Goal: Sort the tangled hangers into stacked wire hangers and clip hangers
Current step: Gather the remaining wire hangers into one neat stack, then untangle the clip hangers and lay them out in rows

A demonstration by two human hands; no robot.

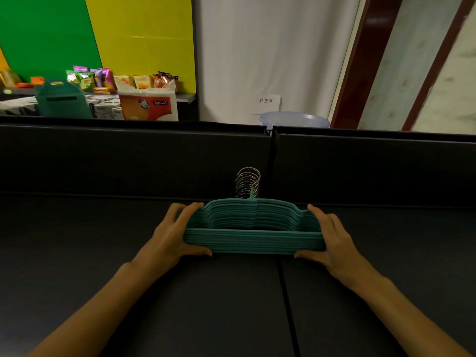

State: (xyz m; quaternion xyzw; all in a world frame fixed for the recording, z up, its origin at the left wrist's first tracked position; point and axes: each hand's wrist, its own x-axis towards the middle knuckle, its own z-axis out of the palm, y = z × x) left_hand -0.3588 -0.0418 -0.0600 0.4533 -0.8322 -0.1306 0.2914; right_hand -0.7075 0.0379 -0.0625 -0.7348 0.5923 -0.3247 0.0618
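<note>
Gripping a neat stack of teal hangers (pixel 253 239) from both ends, the person holds it on the black table (pixel 128 253), with the left hand (pixel 171 237) curled round the stack's left end and the right hand (pixel 332 240) curled round its right end. On each side the fingers wrap over the far, upper edge of the stack while the thumb lies along the near, lower edge, so the bundle is clamped between the two hands. The hangers lie pressed flat against one another, their long straight bars facing the person and their shoulders curving away. Rising from the middle of the stack, between the hands and just beyond them, the metal hooks (pixel 247 182) stand upright in a tight row, all turned the same way. Under the grip, a thin seam (pixel 286 305) in the tabletop runs from the stack back toward the person. Beyond the hooks a low black wall (pixel 128 155) borders the table. Well past that, to the far left of the grip, snack packets (pixel 103 78) and a pack of paper rolls (pixel 148 104) sit on a shelf, and a pale blue basin (pixel 293 119) shows behind the wall beyond the right hand.
</note>
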